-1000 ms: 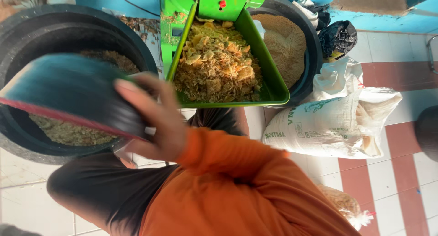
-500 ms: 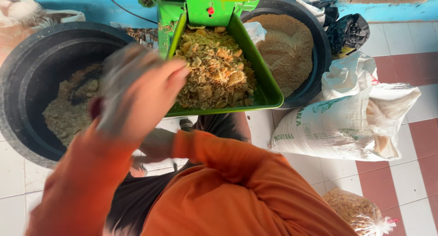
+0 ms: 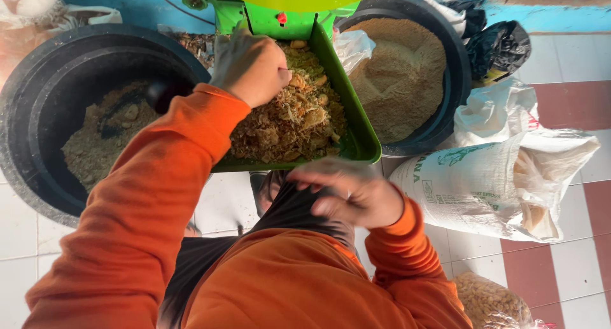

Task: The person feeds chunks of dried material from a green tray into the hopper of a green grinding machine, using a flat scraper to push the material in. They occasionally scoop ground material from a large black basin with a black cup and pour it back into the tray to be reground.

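A: Where are the hands?

B: The left hand (image 3: 251,65) is curled into a loose fist, knuckles up, resting in the mixed brown and green feed (image 3: 289,122) at the top of the green tray (image 3: 363,135). Whether it grips any of the feed, I cannot tell. The right hand (image 3: 353,192) is blurred, fingers bent, pinching the dark cloth (image 3: 289,208) over the person's lap just below the tray's near edge.

A: How much room around the tray?

B: Little. Its left rim sits against the large black tub (image 3: 38,106), which holds a low layer of crumbly meal. Its right rim runs just beside a second black tub (image 3: 449,74), filled nearly to the brim with fine tan meal. The tray's near lip overhangs white floor tiles (image 3: 223,202), and the orange sleeves crowd that edge. The green machine body (image 3: 280,20) closes off the far end.

A: And the packages?

B: A white woven sack (image 3: 471,189) lies on its side to the right, mouth open toward the red-and-white tiles, with green and dark printing on its face. Above it a white plastic bag (image 3: 493,116) is slumped, and a black bag (image 3: 496,42) sits by the blue wall. A clear bag of yellowish grain (image 3: 487,300) shows at the bottom right corner.
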